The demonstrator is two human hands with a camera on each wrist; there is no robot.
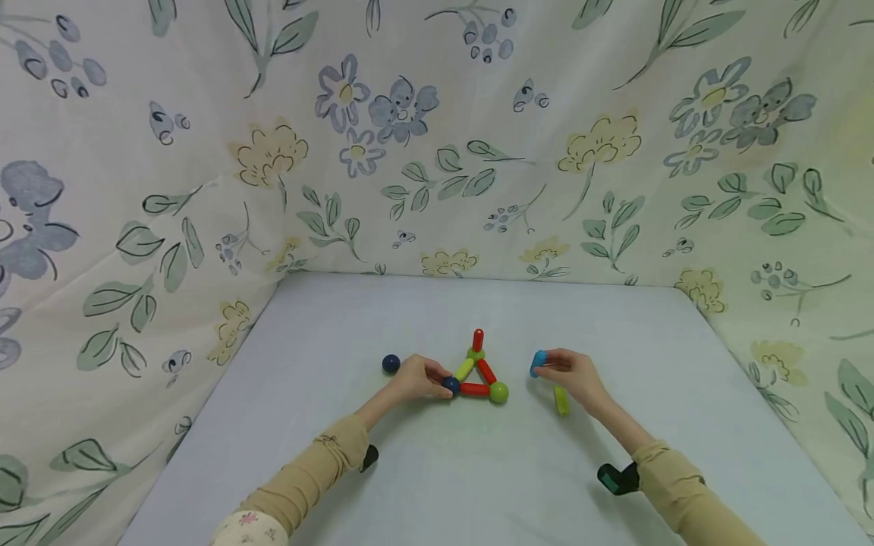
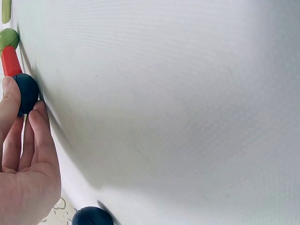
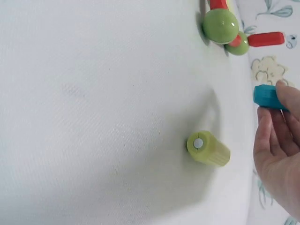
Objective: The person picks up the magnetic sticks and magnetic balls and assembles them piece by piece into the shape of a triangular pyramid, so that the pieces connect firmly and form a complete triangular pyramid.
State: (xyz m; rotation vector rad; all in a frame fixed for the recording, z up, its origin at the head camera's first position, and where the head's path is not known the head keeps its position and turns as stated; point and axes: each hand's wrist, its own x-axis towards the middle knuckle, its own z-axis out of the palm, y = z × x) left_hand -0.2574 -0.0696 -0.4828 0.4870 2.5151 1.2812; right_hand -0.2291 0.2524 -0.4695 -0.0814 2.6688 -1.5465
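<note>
A triangle of rods and balls lies on the white table. Its corners are a dark blue ball [image 1: 451, 386], a larger green ball [image 1: 499, 392] and a far green ball [image 1: 476, 353]. Two red rods [image 1: 475, 390] and a yellow-green rod [image 1: 464, 370] form the sides; another red rod [image 1: 479, 339] points outward from the far ball. My left hand [image 1: 413, 378] holds the dark blue corner ball between thumb and fingers. To the right of the triangle, my right hand [image 1: 576, 374] pinches a light blue rod [image 3: 268, 96], apart from the other pieces.
Below my right hand a loose yellow-green rod [image 3: 209, 149] shows a round metal end. A second dark blue ball [image 1: 391, 364] sits left of my left hand. Floral cloth [image 1: 437, 189] hangs behind the table and along its sides.
</note>
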